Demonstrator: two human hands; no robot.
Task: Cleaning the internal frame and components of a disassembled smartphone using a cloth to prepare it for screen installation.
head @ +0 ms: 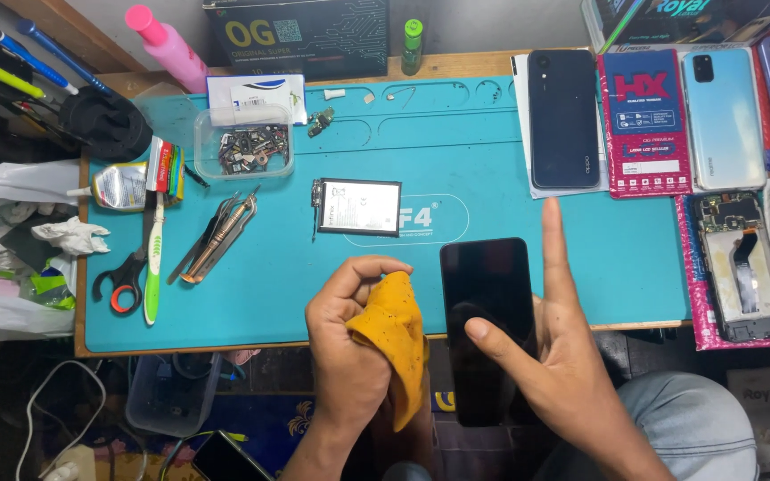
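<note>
Here, low in the frame's centre, the left hand (349,352) pinches a yellow cloth (394,343) while the right hand (550,361) cradles a black phone (485,312); wiping looks best done gently, flat.

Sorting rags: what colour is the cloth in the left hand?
Mustard yellow cloth with small dark specks, bunched in the left hand; head view.

A wooden bench (456,64) is covered by a teal work mat (492,169). On the mat are laid 1 flat battery (360,207), 1 clear tray of small parts (244,147), tweezers and drivers (217,236), scissors (122,283) and a toothbrush (152,267). A dark phone (563,118) is set at the mat's far right edge.
</note>
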